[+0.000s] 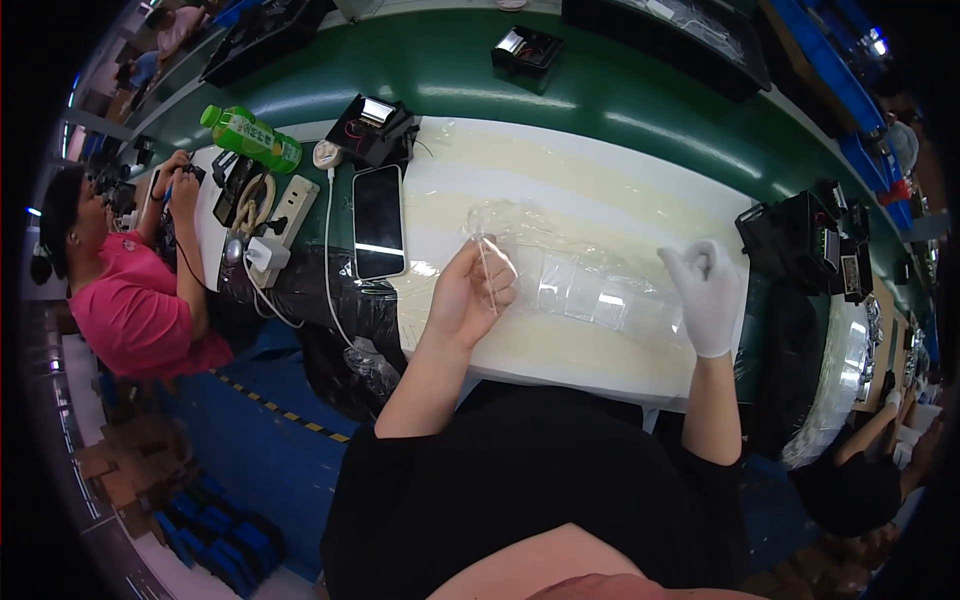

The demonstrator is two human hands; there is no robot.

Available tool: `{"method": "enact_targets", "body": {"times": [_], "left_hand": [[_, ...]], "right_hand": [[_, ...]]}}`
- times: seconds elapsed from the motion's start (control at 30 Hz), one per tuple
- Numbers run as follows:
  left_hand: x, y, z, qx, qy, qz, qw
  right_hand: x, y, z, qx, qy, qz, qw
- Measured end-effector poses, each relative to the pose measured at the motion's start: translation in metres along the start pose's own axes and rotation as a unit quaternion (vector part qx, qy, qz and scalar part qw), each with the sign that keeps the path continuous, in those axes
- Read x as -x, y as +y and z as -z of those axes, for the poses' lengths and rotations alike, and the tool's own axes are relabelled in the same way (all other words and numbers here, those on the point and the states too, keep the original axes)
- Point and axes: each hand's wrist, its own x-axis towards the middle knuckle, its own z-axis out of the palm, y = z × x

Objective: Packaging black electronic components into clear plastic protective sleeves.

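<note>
The bare left hand (485, 280) is curled into a fist, and its forearm (433, 380) is angled inward. The right hand (708, 292) is covered by a white glove (712, 322), its fingers (712, 255) partly bent, though their exact closure cannot be made out.

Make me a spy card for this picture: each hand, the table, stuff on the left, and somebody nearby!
left hand: bare, closed on thin clear plastic film
right hand: in white cloth glove, fingers curled; grip unclear
off-white tabletop: clear plastic strip lying on it
left side: rectangular dark-screened phone, green plastic bottle
nearby: person in pink shirt, at left
</note>
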Motion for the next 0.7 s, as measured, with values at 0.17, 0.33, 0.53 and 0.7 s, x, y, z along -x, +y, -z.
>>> {"method": "enact_targets", "body": {"times": [0.17,0.33,0.53,0.7], "left_hand": [[0.001,0.002,-0.014,-0.073,0.021,-0.048,0.996],[0.008,0.011,-0.001,-0.081,0.006,-0.078,0.994],[0.011,0.015,0.002,-0.081,0.016,-0.121,0.989],[0.012,0.017,0.004,-0.136,0.032,-0.170,0.975]], "right_hand": [[-0.021,0.010,-0.033,-0.383,-0.041,0.045,0.922],[-0.030,0.003,-0.048,-0.341,0.030,0.151,0.927],[-0.058,-0.004,-0.033,-0.081,0.040,0.202,0.975],[-0.185,-0.027,0.018,-0.654,-0.012,0.125,0.746]]}}
